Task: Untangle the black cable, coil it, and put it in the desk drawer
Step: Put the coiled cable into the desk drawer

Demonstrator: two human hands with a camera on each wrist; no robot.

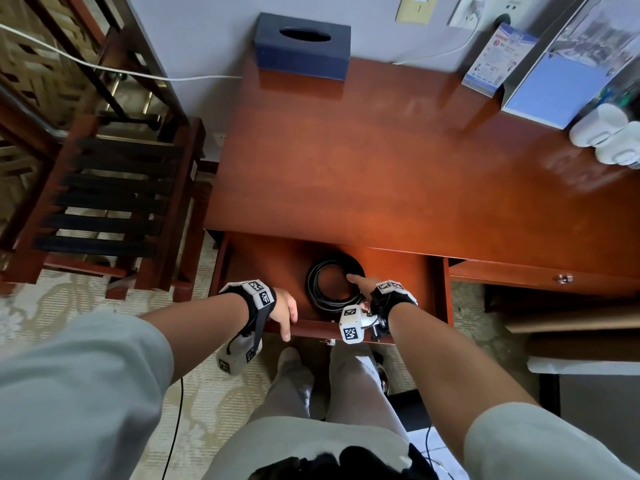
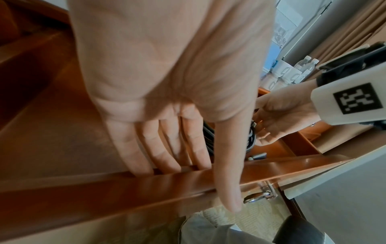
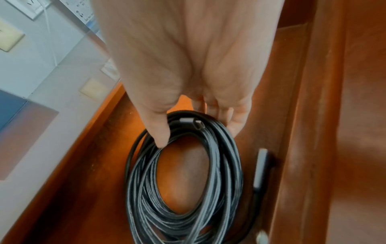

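Observation:
The black cable (image 1: 313, 287) lies coiled in a ring on the floor of the open desk drawer (image 1: 263, 268). My right hand (image 1: 363, 285) is down in the drawer and holds the coil's near right side, thumb on the inner loops (image 3: 225, 165) and fingers (image 3: 231, 120) round the outside. One grey plug (image 3: 188, 121) rests on top of the coil; another plug (image 3: 260, 168) lies beside it by the drawer wall. My left hand (image 1: 285, 311) holds the drawer front (image 2: 146, 184), fingers inside and thumb (image 2: 229, 181) on the outer face.
The desk top (image 1: 381, 150) carries a dark blue tissue box (image 1: 303, 45) at the back, a leaflet stand (image 1: 498, 57) and white cups (image 1: 602, 129) at the right. A closed second drawer (image 1: 562, 278) is to the right. A wooden luggage rack (image 1: 104, 202) stands left of the desk.

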